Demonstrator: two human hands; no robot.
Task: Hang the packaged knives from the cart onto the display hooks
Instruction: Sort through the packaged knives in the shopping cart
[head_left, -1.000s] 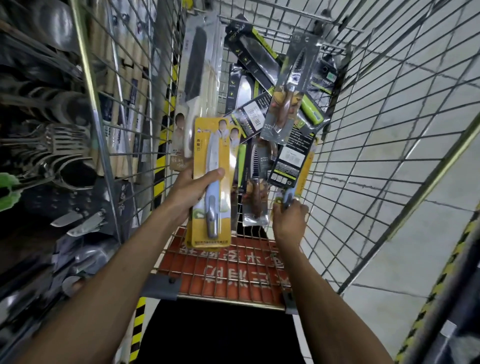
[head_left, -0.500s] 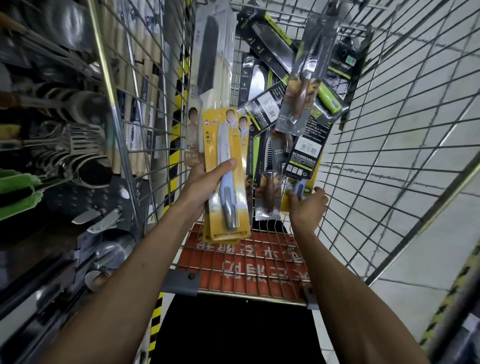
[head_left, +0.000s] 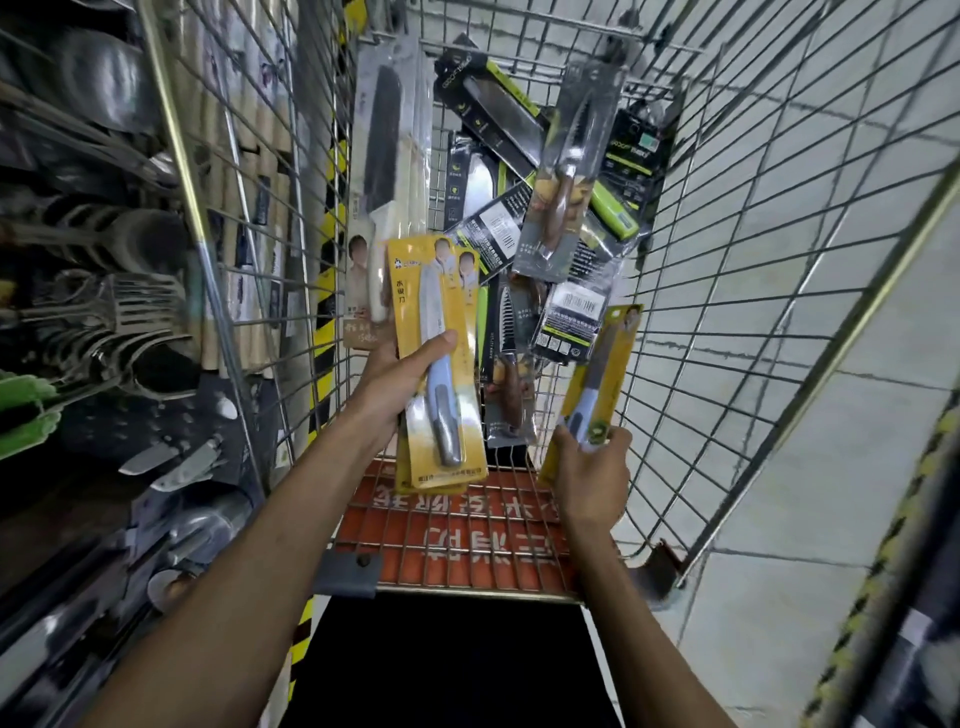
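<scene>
Pale floor tiles (head_left: 831, 493) show through a wire shopping cart (head_left: 727, 270) heaped with black-carded packaged knives (head_left: 511, 140). Over its near end the left hand (head_left: 397, 387) grips a stack of yellow-carded knives (head_left: 441, 358), thumb across the front. The right hand (head_left: 589, 470) pinches another yellow pack (head_left: 610, 358) by its lower end.

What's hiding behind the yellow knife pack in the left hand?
A second yellow pack peeks out behind the front pack in the left hand. The front pack covers its knife.
</scene>
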